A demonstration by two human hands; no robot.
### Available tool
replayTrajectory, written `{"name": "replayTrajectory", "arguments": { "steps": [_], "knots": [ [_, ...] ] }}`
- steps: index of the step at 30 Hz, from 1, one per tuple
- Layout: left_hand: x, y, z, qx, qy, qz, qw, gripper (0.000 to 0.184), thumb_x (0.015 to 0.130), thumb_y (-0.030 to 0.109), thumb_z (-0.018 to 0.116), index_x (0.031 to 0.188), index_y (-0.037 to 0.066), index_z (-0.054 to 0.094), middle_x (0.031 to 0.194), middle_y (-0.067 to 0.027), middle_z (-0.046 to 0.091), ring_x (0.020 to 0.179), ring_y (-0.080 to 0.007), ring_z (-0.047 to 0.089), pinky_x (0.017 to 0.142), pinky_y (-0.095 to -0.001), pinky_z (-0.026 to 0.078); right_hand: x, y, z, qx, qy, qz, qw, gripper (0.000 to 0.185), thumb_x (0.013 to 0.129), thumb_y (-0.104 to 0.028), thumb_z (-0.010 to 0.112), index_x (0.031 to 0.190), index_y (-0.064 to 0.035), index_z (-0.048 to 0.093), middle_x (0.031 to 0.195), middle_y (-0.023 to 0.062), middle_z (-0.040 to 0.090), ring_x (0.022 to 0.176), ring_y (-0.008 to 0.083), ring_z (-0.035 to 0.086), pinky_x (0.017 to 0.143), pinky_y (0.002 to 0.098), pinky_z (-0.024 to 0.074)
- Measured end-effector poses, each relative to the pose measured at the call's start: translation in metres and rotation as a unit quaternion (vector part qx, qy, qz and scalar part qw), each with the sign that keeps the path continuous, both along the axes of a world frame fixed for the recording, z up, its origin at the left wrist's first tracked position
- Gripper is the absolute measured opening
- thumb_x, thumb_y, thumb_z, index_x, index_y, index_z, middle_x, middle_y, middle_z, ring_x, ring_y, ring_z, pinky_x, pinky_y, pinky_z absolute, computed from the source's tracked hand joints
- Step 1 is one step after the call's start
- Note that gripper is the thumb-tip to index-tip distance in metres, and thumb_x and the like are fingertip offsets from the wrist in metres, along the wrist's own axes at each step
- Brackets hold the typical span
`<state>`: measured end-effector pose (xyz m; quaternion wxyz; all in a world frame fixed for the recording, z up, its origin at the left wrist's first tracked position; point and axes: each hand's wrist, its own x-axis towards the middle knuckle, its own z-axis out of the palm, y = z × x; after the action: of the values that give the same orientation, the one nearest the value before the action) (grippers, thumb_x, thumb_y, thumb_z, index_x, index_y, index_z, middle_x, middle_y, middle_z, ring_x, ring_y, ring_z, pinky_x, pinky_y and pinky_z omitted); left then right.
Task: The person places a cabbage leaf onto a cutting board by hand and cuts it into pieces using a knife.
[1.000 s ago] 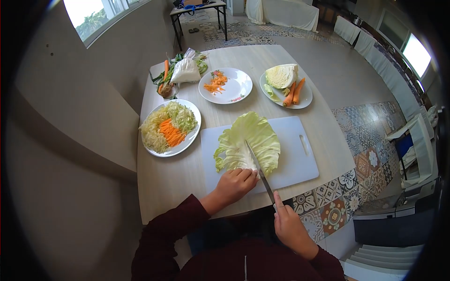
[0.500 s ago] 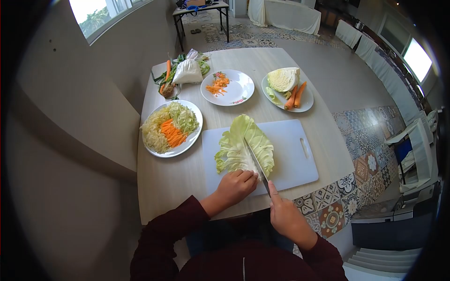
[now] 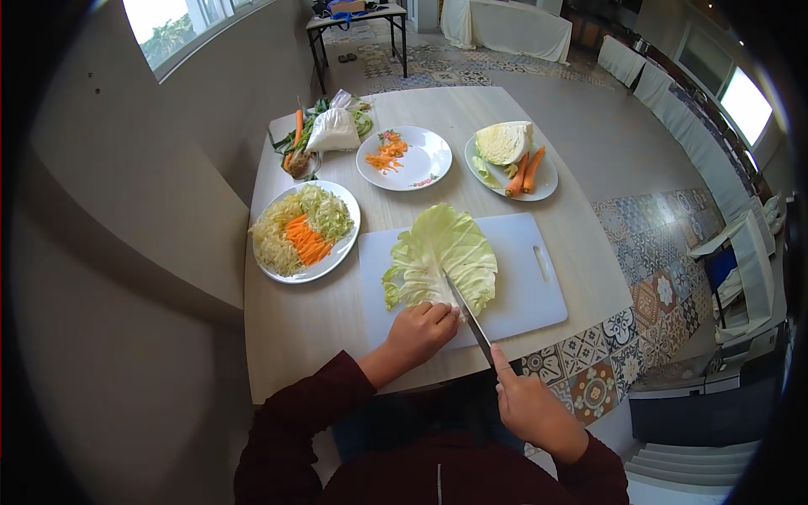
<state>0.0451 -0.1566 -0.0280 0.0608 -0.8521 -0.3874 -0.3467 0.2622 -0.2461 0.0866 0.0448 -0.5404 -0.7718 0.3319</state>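
Note:
A pale green cabbage leaf (image 3: 450, 252) lies spread on the white cutting board (image 3: 526, 286). My left hand (image 3: 421, 332) is closed on the leaf's thick base at the near edge of the board. In my right hand (image 3: 530, 400) is a knife (image 3: 470, 318), the index finger stretched along its spine. The blade's tip rests on the leaf near its middle, and its rear part extends past the board's near edge. The handle is mostly hidden in my grip.
Left of the board, a plate (image 3: 349, 244) holds shredded cabbage and carrot. Behind are a plate (image 3: 433, 156) with carrot peelings, a plate (image 3: 547, 181) with cut cabbage and carrots, and a bag of white contents (image 3: 334, 130) beside vegetables. A wall (image 3: 202, 168) stands left.
The knife first slid forward, then drew back toward me with my right hand. The leaf's right side folded inward and spread out again. My left hand stayed on its base.

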Motion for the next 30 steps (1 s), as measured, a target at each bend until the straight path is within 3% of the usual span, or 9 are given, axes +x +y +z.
{"name": "replayTrajectory", "arguments": {
  "steps": [8,23,30],
  "knots": [
    [-0.001,-0.002,0.006,-0.015,0.017,0.001,1.000,0.016,0.082,0.017,0.075,0.095,0.008,0.072,0.087,-0.0031,0.070,0.072,-0.0188,0.068,0.061,-0.0320,0.054,0.030,-0.040,0.020,-0.045,-0.046,0.009,0.998,0.066,0.092,-0.006,0.054,0.151,0.0052,0.027,0.069,0.0277,0.062,0.065,0.0468,0.063,0.064,0.0532,0.0499],
    [-0.003,0.001,0.005,-0.022,0.003,-0.018,1.000,0.016,0.083,0.016,0.074,0.095,0.008,0.071,0.087,-0.0032,0.069,0.073,-0.0192,0.068,0.060,-0.0325,0.054,0.041,-0.056,0.031,-0.012,-0.068,0.026,0.997,0.064,0.091,-0.008,0.056,0.149,0.0044,0.031,0.068,0.0270,0.062,0.062,0.0453,0.063,0.062,0.0531,0.0503],
    [-0.013,0.005,0.017,-0.037,-0.023,-0.029,0.999,0.014,0.085,0.017,0.072,0.094,0.007,0.069,0.081,-0.0042,0.066,0.071,-0.0215,0.067,0.061,-0.0342,0.054,0.050,-0.049,0.036,0.000,-0.074,-0.009,0.997,0.061,0.087,-0.009,0.059,0.147,-0.0064,0.044,0.072,0.0245,0.063,0.066,0.0431,0.063,0.064,0.0502,0.0494]
  ]
}}
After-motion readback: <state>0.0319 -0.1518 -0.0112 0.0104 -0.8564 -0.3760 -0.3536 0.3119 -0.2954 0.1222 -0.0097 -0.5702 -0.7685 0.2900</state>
